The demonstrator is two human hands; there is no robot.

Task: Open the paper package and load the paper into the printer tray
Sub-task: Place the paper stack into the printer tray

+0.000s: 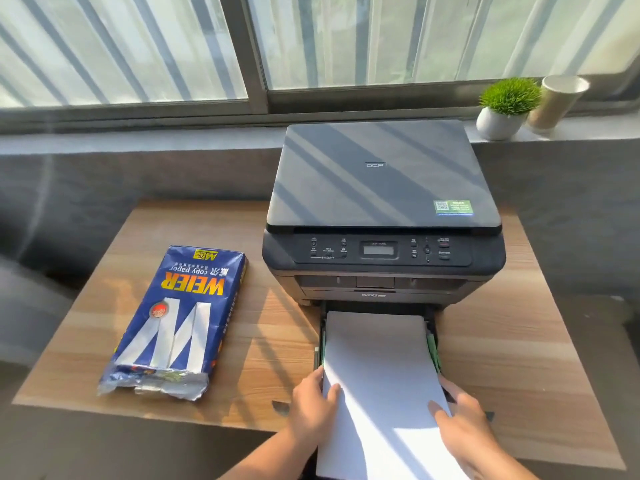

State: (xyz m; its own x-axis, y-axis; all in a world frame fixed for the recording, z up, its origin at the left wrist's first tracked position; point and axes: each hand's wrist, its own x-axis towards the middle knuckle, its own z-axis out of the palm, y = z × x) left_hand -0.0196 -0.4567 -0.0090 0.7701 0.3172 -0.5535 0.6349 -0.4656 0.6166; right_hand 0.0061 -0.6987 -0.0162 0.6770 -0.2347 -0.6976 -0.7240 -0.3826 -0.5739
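A stack of white paper (379,368) lies lengthwise over the pulled-out printer tray (433,344), its far end under the front of the dark grey printer (382,216). My left hand (311,410) grips the stack's left edge near its close end, thumb on top. My right hand (464,420) holds the right edge the same way. The blue paper package (176,320) lies on the table to the left of the printer, its near end torn open and crumpled.
The printer stands on a small wooden table (270,341) against a grey wall under a window. On the sill at the right are a small potted plant (505,105) and a paper cup (557,98).
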